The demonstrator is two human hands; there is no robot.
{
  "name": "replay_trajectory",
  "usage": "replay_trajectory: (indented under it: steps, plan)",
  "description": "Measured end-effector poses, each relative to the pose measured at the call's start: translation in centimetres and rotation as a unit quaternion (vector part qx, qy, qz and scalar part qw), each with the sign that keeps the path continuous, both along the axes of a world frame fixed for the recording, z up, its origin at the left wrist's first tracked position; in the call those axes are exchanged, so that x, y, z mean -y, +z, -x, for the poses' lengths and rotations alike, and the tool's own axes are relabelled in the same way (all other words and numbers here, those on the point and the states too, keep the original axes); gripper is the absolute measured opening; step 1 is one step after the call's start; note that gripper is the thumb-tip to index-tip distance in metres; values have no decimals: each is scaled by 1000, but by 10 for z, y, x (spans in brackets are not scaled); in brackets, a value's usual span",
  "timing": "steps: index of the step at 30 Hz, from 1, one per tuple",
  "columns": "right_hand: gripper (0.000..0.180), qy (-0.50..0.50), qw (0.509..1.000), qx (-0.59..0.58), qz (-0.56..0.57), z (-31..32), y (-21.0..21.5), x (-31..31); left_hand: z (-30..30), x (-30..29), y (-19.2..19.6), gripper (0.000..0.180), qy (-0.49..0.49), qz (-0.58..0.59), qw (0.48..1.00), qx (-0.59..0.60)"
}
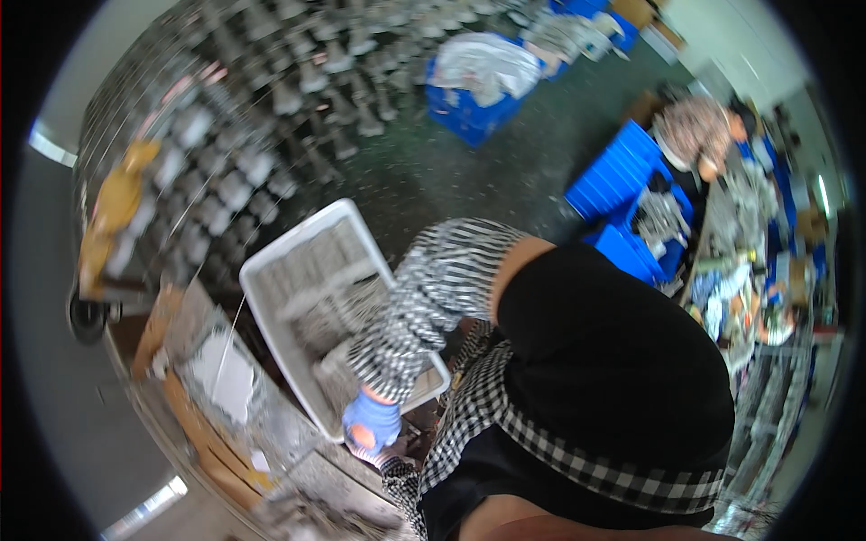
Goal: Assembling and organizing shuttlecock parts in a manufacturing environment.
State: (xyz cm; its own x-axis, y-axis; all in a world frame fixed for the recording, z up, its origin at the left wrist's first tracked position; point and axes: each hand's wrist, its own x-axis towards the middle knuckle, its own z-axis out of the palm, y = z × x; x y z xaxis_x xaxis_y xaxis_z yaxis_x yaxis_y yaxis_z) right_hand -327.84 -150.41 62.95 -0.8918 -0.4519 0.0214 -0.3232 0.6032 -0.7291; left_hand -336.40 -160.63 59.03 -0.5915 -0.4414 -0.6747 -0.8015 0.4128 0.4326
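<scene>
My right hand [372,422], in a blue glove below a black-and-white striped sleeve, is at the near corner of a white plastic bin [257,293]. It looks rounded and closed, but blur hides whatever is in it. Just below it, partly covered, is my left hand [372,456] in a pale striped glove; its fingers cannot be made out. The two hands are close together. Bundles of grey-white knit pieces [325,261], probably gloves, lie in rows inside the bin.
A cluttered workbench [298,428] borders the bin. Racks of grey glove-like pieces [225,171] fill the upper left. Blue crates [618,171] stand on the dark floor [505,185], one holding white bags [487,68]. Another person [695,131] bends over at the right.
</scene>
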Motion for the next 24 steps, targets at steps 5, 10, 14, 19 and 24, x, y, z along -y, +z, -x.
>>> replay_trajectory:
  steps: [5, 10, 14, 19, 24]
  plan:
    - [33, -178, 984, -11, -9, -145, 34, -89, -85, -130, -58, 45, -288, -36, 953, -85]
    - [33, -322, 947, -4, -10, -269, 68, -140, -172, -216, -86, 45, -526, -77, 836, -138]
    - [33, -433, 901, -1, -15, -343, 93, -183, -223, -295, -96, 45, -688, -121, 695, -172]
    - [34, -546, 837, 13, -15, -422, 112, -211, -279, -361, -112, 45, -832, -175, 490, -192]
    - [34, -615, 788, 20, -19, -480, 127, -239, -299, -416, -115, 45, -905, -220, 294, -214]
